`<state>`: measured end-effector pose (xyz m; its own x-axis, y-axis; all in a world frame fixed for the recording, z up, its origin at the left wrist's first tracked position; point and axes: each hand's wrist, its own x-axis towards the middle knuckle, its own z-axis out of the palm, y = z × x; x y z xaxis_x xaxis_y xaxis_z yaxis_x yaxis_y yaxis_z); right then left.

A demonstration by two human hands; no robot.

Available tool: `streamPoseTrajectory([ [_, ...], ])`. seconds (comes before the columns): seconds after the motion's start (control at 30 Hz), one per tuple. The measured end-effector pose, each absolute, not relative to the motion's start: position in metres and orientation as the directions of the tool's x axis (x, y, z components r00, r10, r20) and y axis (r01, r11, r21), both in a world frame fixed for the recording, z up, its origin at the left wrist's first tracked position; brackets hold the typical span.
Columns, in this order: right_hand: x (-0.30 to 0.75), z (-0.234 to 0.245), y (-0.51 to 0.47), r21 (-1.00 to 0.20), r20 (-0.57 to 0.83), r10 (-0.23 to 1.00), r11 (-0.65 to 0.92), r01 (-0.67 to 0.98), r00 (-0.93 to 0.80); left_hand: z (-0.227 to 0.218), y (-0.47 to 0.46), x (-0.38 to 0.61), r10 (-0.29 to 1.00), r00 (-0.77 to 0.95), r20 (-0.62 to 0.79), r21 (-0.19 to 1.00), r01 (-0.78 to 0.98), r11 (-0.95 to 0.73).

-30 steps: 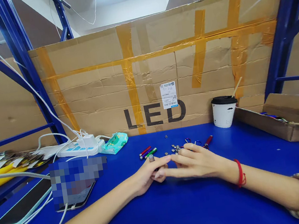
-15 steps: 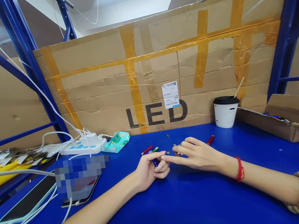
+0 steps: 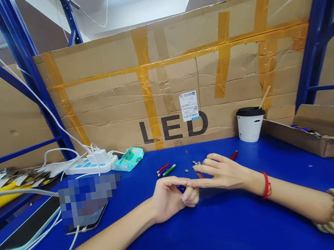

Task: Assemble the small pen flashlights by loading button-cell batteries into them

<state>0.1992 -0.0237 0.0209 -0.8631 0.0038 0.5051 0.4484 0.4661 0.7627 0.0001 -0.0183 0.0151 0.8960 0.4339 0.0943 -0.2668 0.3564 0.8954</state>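
My left hand (image 3: pixel 175 196) is closed low over the blue table, its thumb and index finger close together and the other fingers curled in. Something dark blue shows in the gap between them, too small to make out. My right hand (image 3: pixel 223 171) meets it from the right, its stretched index finger touching the left fingertips. The other right fingers are spread and slightly bent beside small silver discs (image 3: pixel 195 163). A red tube (image 3: pixel 163 167), a purple tube (image 3: pixel 164 170) and a green tube (image 3: pixel 169 170) lie behind my left hand. Another red tube (image 3: pixel 234 155) is partly hidden behind my right hand.
A lidded paper cup (image 3: pixel 250 125) with a stick stands at the back right, beside an open cardboard box (image 3: pixel 320 136). To the left are a power strip (image 3: pixel 88 165), a turquoise packet (image 3: pixel 130 159), a phone (image 3: pixel 28 225) and white cables. A cardboard wall (image 3: pixel 114 103) closes off the back.
Both hands have come slightly nearer to me, the left also a little to the right. The tubes and discs behind them are now less covered.
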Motion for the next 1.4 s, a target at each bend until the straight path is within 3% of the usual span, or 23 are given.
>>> streamPoseTrajectory([
  [0.63, 0.199, 0.019, -0.023, 0.728, 0.498, 0.035, 0.526, 0.440, -0.866, 0.014, -0.015, 0.002, 0.507, 0.861, -0.039, 0.873, -0.217, 0.436],
  [0.77, 0.194, 0.013, -0.019, 0.629, 0.584, 0.093, 0.576, 0.522, -0.806, 0.013, -0.011, 0.005, 0.613, 0.785, -0.093, 0.851, -0.257, 0.458],
  [0.93, 0.191, 0.008, -0.015, 0.430, 0.716, 0.204, 0.626, 0.651, -0.668, 0.013, -0.006, 0.003, 0.691, 0.722, -0.043, 0.855, -0.331, 0.399],
  [1.17, 0.192, 0.006, -0.015, 0.240, 0.694, 0.387, 0.671, 0.701, -0.607, 0.013, -0.009, 0.002, 0.667, 0.745, -0.016, 0.906, -0.271, 0.325],
  [1.33, 0.189, 0.004, -0.018, 0.164, 0.673, 0.451, 0.682, 0.713, -0.586, 0.011, -0.012, 0.005, 0.763, 0.641, 0.078, 0.967, -0.236, 0.099],
  [1.4, 0.188, 0.005, -0.019, 0.060, 0.674, 0.498, 0.700, 0.712, -0.546, 0.009, -0.011, 0.006, 0.835, 0.541, 0.100, 0.990, -0.138, -0.029],
])
